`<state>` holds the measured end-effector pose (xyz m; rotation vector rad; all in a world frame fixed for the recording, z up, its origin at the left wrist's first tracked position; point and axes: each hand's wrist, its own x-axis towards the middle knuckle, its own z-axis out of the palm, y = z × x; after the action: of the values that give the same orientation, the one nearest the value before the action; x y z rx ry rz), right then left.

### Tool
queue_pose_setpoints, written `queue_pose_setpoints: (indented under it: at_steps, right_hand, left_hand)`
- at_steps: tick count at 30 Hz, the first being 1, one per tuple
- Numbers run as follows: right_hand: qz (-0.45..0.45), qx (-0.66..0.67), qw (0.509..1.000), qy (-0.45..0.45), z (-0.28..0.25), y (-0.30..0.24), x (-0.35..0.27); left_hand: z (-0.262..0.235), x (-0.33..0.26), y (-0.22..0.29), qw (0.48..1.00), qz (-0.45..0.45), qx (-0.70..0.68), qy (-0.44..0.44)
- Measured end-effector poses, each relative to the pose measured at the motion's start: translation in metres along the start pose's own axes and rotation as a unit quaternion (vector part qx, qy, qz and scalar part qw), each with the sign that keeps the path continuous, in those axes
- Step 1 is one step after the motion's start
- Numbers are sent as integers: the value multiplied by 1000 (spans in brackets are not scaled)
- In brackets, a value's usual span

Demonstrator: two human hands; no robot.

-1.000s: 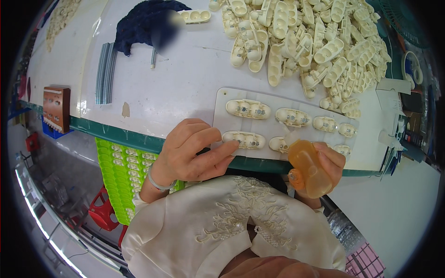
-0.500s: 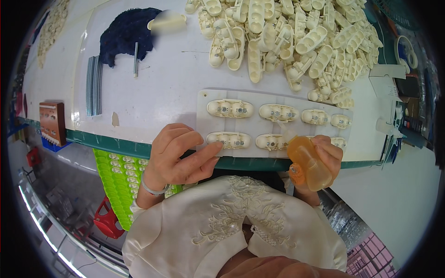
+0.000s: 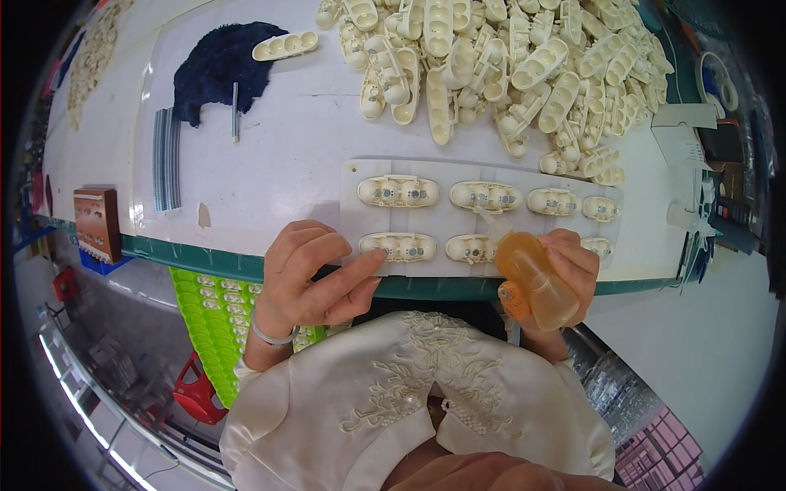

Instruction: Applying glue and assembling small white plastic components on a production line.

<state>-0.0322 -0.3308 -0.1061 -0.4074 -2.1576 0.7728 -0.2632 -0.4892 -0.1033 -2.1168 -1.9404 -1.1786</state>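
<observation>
My right hand grips a small orange squeeze bottle, tilted with its tip at the near row of a flat white board. The board lies at the table's front edge and carries two rows of cream oval three-hole parts. My left hand rests on the board's near left corner, fingertips touching the nearest cream part, holding nothing.
A big heap of loose cream parts fills the far right of the white table. A dark blue cloth, a thin metal tool and grey strips lie far left. A green tray sits below the table edge.
The bottle has tipped from upright near my chest toward the board's near row. My left hand has stayed on the board's corner.
</observation>
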Motion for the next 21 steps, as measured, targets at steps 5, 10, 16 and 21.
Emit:
queue_pose_setpoints:
  at_steps: [5, 10, 16, 21]
  right_hand:
    - [1, 11, 1000, 10, 1, 0, 3]
    - [12, 29, 997, 64, -1, 0, 3]
    - [25, 22, 997, 64, -3, -2, 8]
    - [6, 17, 998, 60, 0, 4, 5]
  left_hand:
    - [1, 0, 0, 1000, -2, -2, 3]
    - [0, 1, 1, 1000, 0, -2, 2]
    - [0, 1, 2, 1000, -2, 6, 4]
    - [0, 1, 1, 1000, -2, 4, 2]
